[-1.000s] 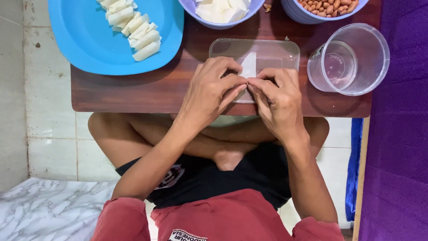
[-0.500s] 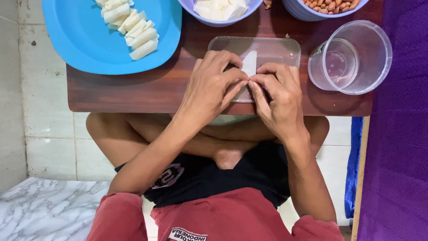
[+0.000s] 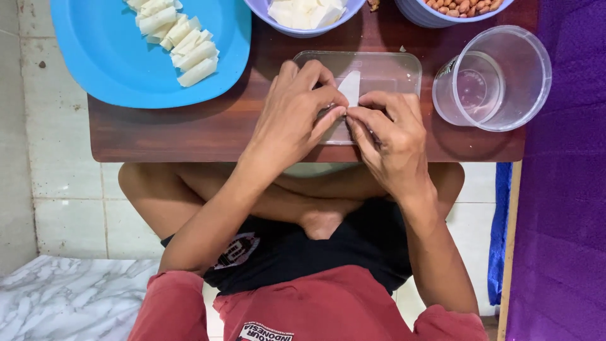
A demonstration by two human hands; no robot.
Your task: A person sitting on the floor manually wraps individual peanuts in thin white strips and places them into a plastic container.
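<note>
At mid-frame both hands pinch a white wrapper sheet [image 3: 351, 88] over the clear tray [image 3: 385, 66]: left hand [image 3: 297, 113] and right hand [image 3: 391, 136] fingers closed on it, mid-fold. Finished rolls [image 3: 183, 41] fill the blue plate [image 3: 95, 69] upper left; more sheets [image 3: 306, 12] wait.

Single head view, steeply downward, close over low table [image 3: 189, 136]

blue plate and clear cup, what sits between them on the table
In the head view, a clear flat tray lies between the blue plate and the clear cup, with both hands folding a white wrapper over it.
</note>
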